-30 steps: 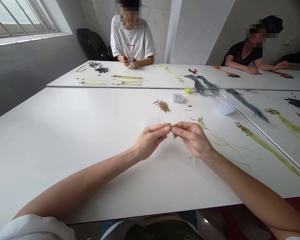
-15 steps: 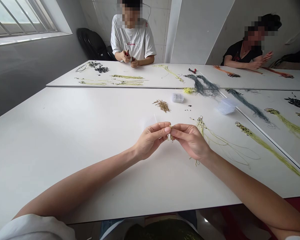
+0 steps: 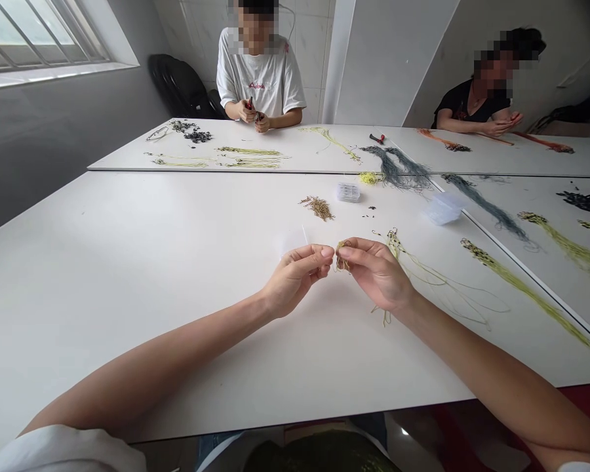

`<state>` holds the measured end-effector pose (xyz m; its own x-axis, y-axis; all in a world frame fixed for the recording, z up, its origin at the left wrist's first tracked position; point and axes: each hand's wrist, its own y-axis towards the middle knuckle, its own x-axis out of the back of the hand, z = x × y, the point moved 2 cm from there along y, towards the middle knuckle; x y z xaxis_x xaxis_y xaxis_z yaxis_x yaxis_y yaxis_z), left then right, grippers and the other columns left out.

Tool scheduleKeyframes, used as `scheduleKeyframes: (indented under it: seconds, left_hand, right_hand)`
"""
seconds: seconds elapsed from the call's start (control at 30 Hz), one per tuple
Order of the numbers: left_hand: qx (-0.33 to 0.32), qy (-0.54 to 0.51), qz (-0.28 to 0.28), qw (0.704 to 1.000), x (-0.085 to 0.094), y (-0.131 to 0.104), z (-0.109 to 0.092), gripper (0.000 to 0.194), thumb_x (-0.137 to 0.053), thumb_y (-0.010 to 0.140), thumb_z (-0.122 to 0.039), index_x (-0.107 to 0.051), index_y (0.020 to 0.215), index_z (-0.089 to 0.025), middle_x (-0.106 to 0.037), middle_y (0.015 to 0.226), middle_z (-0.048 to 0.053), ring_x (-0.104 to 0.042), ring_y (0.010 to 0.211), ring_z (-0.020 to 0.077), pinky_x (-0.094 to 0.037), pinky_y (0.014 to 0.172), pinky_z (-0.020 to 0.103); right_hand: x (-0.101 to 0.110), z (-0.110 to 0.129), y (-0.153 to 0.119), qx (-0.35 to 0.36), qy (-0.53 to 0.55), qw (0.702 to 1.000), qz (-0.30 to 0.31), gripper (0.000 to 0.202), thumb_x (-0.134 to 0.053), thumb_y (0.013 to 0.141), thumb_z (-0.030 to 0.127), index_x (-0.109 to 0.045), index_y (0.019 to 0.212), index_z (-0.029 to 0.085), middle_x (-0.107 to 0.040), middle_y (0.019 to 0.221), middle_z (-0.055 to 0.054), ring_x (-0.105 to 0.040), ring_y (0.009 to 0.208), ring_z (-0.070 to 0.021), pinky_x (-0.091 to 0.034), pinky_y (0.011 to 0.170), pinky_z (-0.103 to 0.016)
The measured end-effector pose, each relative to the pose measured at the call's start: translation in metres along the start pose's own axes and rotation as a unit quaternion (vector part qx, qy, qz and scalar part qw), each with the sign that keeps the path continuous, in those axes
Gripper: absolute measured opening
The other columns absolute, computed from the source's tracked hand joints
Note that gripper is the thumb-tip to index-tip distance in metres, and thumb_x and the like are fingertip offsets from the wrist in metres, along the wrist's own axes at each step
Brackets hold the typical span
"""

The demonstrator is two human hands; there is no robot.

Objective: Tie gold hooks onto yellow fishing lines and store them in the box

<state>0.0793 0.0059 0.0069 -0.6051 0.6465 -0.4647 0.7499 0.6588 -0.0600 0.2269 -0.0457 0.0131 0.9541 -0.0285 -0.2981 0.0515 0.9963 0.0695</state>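
Observation:
Over the white table, my right hand point(image 3: 381, 275) pinches a small looped bunch of yellow-green cord point(image 3: 343, 257), with its loose end hanging below the palm. My left hand point(image 3: 297, 278) is closed in a pinch just left of the bunch; whatever lies between thumb and finger is too small to make out. Beyond the right hand lie yellow-green cords with small hooks point(image 3: 394, 241). A pile of small gold-coloured metal pieces point(image 3: 318, 207) is on the table past my hands. Close to my left fingers is a thin white stick point(image 3: 304, 233).
A clear compartment box point(image 3: 348, 192) and a clear tray point(image 3: 443, 208) stand farther back. Bundles of grey-blue cord point(image 3: 398, 169) and yellow-green cord point(image 3: 526, 298) lie to the right. A co-worker in a white shirt point(image 3: 260, 78) sits opposite; another person point(image 3: 476, 108) is at the far right.
My hands have moved slightly apart. The cord bunch, earlier between both hands, is now in the right fingers. The far-right person's hands have come down.

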Motion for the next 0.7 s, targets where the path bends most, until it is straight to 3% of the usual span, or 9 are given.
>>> scheduleKeyframes:
  seconds: [0.27, 0.5, 0.7]
  left_hand:
    - [0.003, 0.012, -0.025, 1.000, -0.0019, -0.0017, 0.0031, 0.013, -0.072, 0.079, -0.031, -0.071, 0.077, -0.018, -0.058, 0.073, 0.000, -0.047, 0.074, 0.0109, -0.039, 0.077, 0.027]
    - [-0.062, 0.113, -0.065, 0.990, -0.0020, -0.0037, 0.0000, 0.015, -0.072, 0.080, -0.033, -0.073, 0.081, -0.018, -0.066, 0.085, 0.003, -0.051, 0.082, 0.0132, -0.039, 0.079, 0.029]
    - [-0.076, 0.161, -0.076, 0.981, -0.0035, -0.0055, -0.0064, 0.017, -0.073, 0.078, -0.034, -0.073, 0.080, -0.017, -0.070, 0.083, 0.005, -0.059, 0.083, 0.0167, -0.044, 0.077, 0.030]
  right_hand:
    - [0.0022, -0.0015, 0.0011, 0.015, -0.009, 0.999, -0.030, 0.006, -0.072, 0.074, 0.026, -0.070, 0.069, 0.023, -0.058, 0.075, -0.001, -0.046, 0.072, -0.0148, -0.039, 0.071, -0.032]
    - [0.0004, 0.0016, -0.0005, 0.042, -0.033, 0.998, -0.043, 0.008, -0.072, 0.076, 0.025, -0.070, 0.068, 0.021, -0.059, 0.073, -0.001, -0.047, 0.072, -0.0144, -0.039, 0.070, -0.031]
    - [0.0022, 0.0001, -0.0012, 0.054, -0.041, 0.997, -0.045, 0.006, -0.073, 0.076, 0.024, -0.071, 0.071, 0.021, -0.060, 0.073, -0.001, -0.048, 0.069, -0.0136, -0.040, 0.071, -0.031]
